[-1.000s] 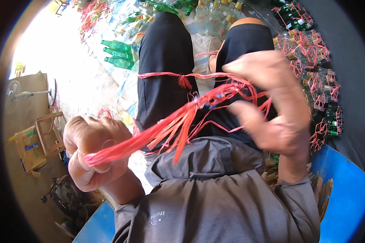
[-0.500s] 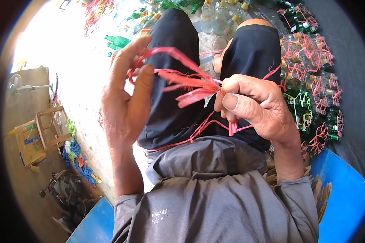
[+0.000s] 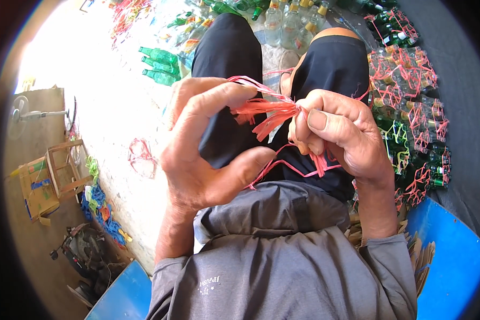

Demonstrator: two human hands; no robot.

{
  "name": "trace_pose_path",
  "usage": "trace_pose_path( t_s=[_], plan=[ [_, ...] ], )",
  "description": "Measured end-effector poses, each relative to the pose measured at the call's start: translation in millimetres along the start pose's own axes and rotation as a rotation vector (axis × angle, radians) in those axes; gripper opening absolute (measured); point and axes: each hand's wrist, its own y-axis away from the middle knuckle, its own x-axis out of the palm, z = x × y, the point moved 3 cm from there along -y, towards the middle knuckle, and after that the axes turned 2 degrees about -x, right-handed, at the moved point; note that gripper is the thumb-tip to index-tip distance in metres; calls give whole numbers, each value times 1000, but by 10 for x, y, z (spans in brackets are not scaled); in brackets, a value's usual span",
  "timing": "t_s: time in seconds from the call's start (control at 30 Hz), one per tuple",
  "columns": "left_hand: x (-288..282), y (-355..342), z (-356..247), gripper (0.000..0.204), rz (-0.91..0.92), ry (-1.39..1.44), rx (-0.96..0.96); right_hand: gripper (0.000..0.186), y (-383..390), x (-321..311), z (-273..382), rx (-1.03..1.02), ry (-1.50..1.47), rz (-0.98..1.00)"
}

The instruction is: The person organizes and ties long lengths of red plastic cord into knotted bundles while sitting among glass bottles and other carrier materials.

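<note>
Pink plastic twine (image 3: 272,113) is gathered in a bunch over my lap, its frayed ends fanning out to the left. My right hand (image 3: 346,133) is closed in a pinch on the bunch, and short ends hang below its fingers. My left hand (image 3: 205,144) is held left of the bunch with its thumb and fingers wide apart. One strand runs from the pinch to the left fingertips; whether it loops round them is hidden behind the hand. More pink twine lies across my dark shorts (image 3: 226,53).
Rows of bottles tied with pink twine (image 3: 408,101) stand to the right. Loose clear bottles (image 3: 290,24) are beyond my knees. Green bottles (image 3: 160,65) lie at the far left, and a pink twine tangle (image 3: 142,157) on the floor. Blue panels (image 3: 445,250) flank me.
My left hand has moved right and nearer to me, with its thumb spreading away from the fingers. The strand's wide loop has drawn in. My right hand keeps its pinch, shifting slightly right.
</note>
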Motion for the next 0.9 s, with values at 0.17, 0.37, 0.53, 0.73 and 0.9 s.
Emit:
trace_pose_path(
  t_s=[0.17, 0.37, 0.53, 0.73, 0.9],
  plan=[
    [174, 11, -68, 51, -5, -34, -75, 28, -9, 45, 20, -6, 10, 33],
    [222, -24, -83, 9, -35, 50, -140, 27, -25, 0, 24, -4, 84, 61],
    [40, -68, -89, 5, -39, 170, -347, 21, -57, -116, 29, -14, 187, 48],
    [-236, -201, -94, 17, -149, 249, -371, 23, -56, -235, 211, -22, 432, 54],
    [-575, -294, 77, 19, -301, 338, -335, 21, -53, -335, 226, -26, 404, -11]
  ],
)
